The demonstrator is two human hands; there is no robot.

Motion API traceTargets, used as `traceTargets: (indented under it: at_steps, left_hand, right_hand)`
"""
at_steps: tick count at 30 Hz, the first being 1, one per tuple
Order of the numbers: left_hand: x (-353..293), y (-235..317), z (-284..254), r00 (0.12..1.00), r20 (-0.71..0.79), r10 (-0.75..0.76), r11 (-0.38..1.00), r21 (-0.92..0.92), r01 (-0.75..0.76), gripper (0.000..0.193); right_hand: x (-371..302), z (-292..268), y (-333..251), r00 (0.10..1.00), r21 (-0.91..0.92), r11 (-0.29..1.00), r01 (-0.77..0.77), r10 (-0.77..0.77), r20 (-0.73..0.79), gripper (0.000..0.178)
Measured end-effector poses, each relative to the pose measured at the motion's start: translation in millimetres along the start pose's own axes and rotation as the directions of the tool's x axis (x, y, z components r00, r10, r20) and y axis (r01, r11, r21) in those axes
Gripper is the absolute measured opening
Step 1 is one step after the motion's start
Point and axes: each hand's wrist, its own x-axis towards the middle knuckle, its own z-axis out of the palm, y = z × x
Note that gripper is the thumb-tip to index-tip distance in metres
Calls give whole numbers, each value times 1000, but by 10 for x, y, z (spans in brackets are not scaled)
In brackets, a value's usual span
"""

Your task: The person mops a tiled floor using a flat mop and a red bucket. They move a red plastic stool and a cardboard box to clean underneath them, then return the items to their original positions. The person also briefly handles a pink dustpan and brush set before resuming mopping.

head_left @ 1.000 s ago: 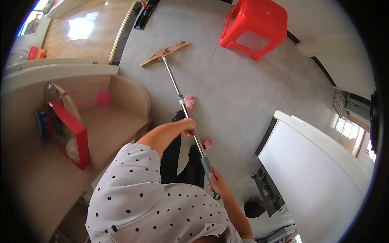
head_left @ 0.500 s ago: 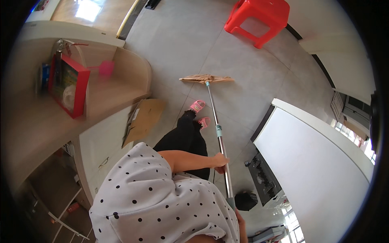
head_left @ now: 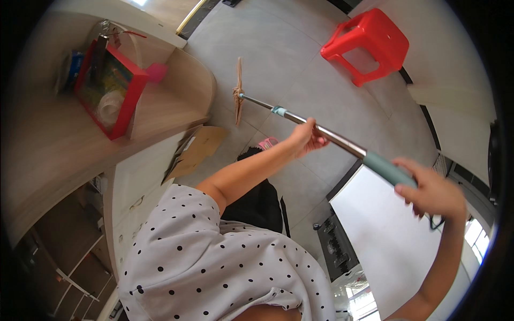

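From the head camera, the left hand (head_left: 306,137) is wrapped closed around the metal middle of the mop handle (head_left: 321,131). The right hand (head_left: 431,190) grips the teal sleeve at the top end of the handle, with its fingers curled on it. The mop head (head_left: 237,92) lies flat on the grey tiled floor (head_left: 300,59), just beside the curved wooden counter (head_left: 176,101). A red box (head_left: 110,88) stands on this counter. A red stool (head_left: 367,45) stands well apart, and a piece of cardboard (head_left: 195,152) leans on the cabinet.
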Motion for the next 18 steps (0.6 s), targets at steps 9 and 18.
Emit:
traceTargets:
  at_steps: [9, 18]
  left_hand:
    - [403, 1374, -671, 970, -83, 227, 954, -182, -238, 31]
    - [1364, 653, -726, 980, -151, -133, 989, 49, 142, 37]
  right_hand:
    - [913, -812, -1558, 980, -333, 922, 197, -171, 106, 41]
    - [1549, -593, -203, 992, -101, 993, 67, -55, 114, 49]
